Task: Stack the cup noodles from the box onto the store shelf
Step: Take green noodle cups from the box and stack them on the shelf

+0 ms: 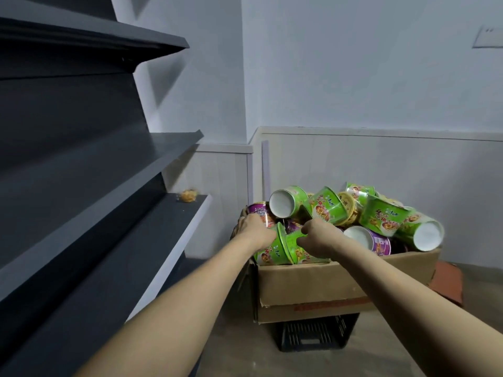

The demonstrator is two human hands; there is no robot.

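A cardboard box (326, 284) stands at centre right, heaped with several green and purple cup noodles (383, 216) lying at all angles. My left hand (253, 227) grips a green cup (269, 251) at the box's near left corner. My right hand (318, 235) grips another green cup (296, 247) right beside it, fingers curled over its rim. The dark grey store shelf (114, 240) rises on the left with several tiers.
The box sits on a black plastic crate (313, 336) on the floor. A small yellowish object (187, 195) lies at the far end of a lower shelf tier. A reddish-brown object (449, 281) stands behind the box on the right. White walls close the corner.
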